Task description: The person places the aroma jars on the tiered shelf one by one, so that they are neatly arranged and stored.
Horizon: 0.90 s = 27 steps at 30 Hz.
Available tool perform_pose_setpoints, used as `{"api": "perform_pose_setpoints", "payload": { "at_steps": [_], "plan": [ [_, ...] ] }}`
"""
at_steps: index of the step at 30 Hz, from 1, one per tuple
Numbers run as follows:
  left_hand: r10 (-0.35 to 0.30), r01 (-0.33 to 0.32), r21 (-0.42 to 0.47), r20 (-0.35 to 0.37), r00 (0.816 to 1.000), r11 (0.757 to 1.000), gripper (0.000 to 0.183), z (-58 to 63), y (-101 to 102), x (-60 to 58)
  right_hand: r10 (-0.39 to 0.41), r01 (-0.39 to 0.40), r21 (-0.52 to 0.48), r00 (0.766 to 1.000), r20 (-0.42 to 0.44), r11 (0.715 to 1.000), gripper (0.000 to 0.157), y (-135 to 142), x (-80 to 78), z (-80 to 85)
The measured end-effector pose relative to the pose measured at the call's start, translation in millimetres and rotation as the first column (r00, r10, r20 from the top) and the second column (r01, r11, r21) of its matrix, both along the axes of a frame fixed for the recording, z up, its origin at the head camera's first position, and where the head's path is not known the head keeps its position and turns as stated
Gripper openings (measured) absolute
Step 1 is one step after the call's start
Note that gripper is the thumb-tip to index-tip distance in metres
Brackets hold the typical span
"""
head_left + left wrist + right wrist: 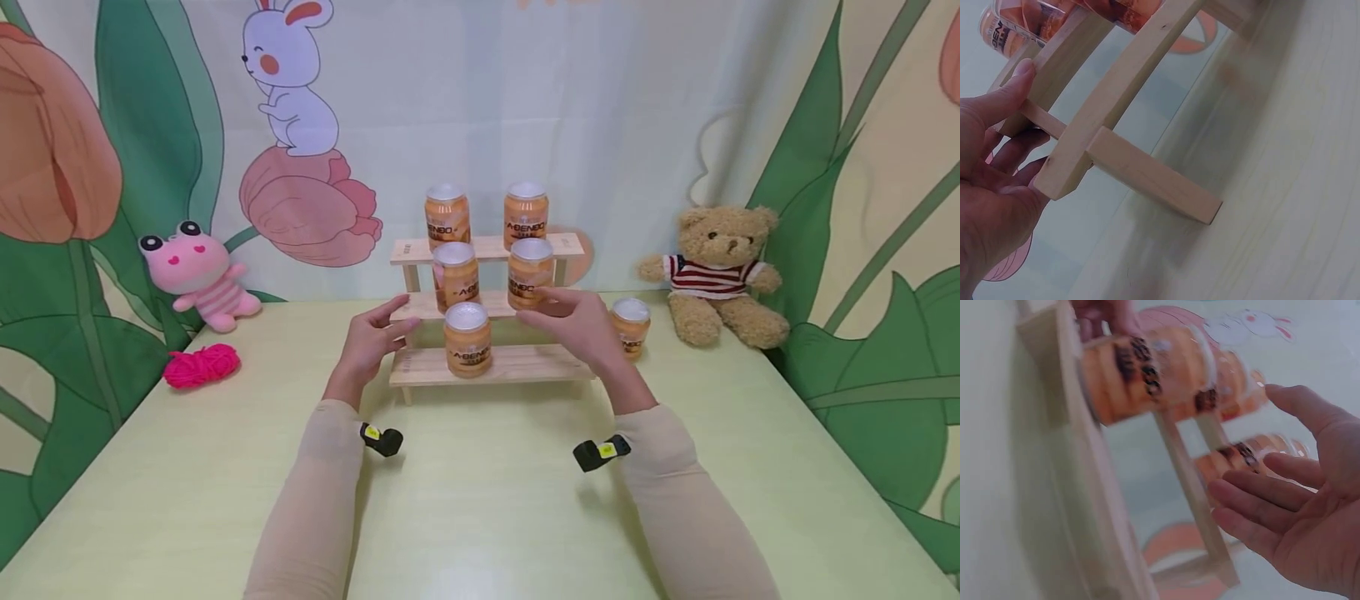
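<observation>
A three-tier wooden rack (420, 367) bears several orange cans with silver lids. Two cans stand on the top tier, two on the middle tier, and one front can (468, 346) on the bottom tier. At the rack's left end is my left hand (372, 337); in the left wrist view its thumb and fingers hold the end of a wooden tier (1060, 75). My right hand (573, 325) is beside the right middle can (531, 275). Its fingers are extended in the right wrist view, next to that can (1241, 456); whether they touch it I cannot tell.
Another orange can (632, 327) stands on the table right of the rack, behind my right hand. A teddy bear (716, 275) sits at the back right. A pink frog plush (198, 275) and pink yarn (202, 365) lie at the left. A printed curtain (600, 125) hangs behind.
</observation>
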<state>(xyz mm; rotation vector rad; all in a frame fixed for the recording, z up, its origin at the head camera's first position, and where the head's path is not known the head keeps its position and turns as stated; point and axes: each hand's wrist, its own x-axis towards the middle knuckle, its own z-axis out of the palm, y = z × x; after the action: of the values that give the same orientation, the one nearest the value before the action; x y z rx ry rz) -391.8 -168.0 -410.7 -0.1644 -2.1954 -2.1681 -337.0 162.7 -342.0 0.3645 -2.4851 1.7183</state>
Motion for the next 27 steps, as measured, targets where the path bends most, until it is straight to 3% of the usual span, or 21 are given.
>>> {"api": "perform_pose_setpoints", "payload": {
  "at_steps": [5, 9, 17, 24, 27],
  "plan": [
    [-0.007, 0.007, -0.005, 0.004, 1.000, 1.000, 0.057, 0.5, 1, -0.6, -0.052, 0.052, -0.023, 0.999, 0.012, 0.998, 0.070, 34, -1.2, 8.0],
    [-0.013, 0.013, -0.005, 0.011, 1.000, 1.000, 0.058, 0.9, 1, -0.1, -0.138, 0.138, -0.034, 0.990, 0.008, 0.990, 0.070, 57, -4.0, 8.8],
    [-0.012, 0.012, 0.004, 0.026, 1.000, 1.000, 0.057, 1.1, 0, 1.7, -0.361, 0.360, -0.083, 0.933, 0.001, 0.929, 0.068, 84, -9.7, -1.5],
    [-0.014, 0.014, 0.007, 0.015, 1.000, 1.000, 0.058, 1.3, 0, 1.0, -0.460, 0.459, -0.043, 0.888, -0.023, 0.887, 0.069, 95, -18.5, -16.4],
    [-0.013, 0.012, 0.010, 0.007, 1.000, 1.000, 0.058, 0.9, 0, 0.4, -0.477, 0.477, -0.028, 0.879, -0.011, 0.878, 0.068, 98, -21.6, -20.5]
  ]
}}
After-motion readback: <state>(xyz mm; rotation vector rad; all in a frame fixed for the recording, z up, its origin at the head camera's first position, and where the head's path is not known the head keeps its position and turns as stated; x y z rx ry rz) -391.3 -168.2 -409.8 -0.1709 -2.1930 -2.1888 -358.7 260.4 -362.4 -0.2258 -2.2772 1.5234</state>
